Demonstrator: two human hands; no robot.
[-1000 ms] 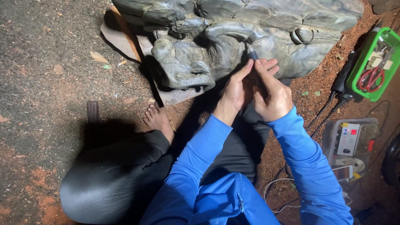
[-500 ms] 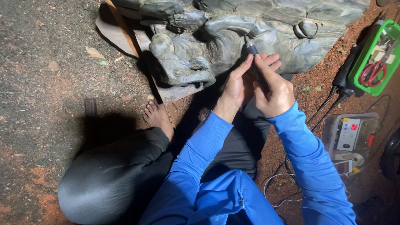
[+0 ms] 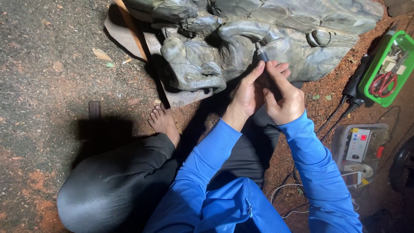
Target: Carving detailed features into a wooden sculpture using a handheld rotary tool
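Observation:
A large grey-green carved sculpture [image 3: 241, 39] lies on the ground in front of me, resting on wooden boards. A slim rotary carving handpiece [image 3: 262, 55] touches the carving's curved part with its tip. My right hand [image 3: 282, 92] grips the handpiece like a pen. My left hand [image 3: 246, 90] presses against the same tool from the left, thumb and fingers along its body. Both arms wear blue sleeves. I sit cross-legged, with a bare foot [image 3: 164, 123] near the sculpture's base.
A green tray [image 3: 399, 88] with red-handled scissors [image 3: 384, 82] and small parts sits at the right. A black tool with cables [image 3: 354, 84] lies beside it. A clear box with a control unit [image 3: 359, 144] and a phone [image 3: 352, 177] are at lower right. Wooden boards [image 3: 125, 34] lie under the sculpture.
The view has shifted slightly; both hands stay on the handpiece at the same spot on the carving, with only small finger adjustments.

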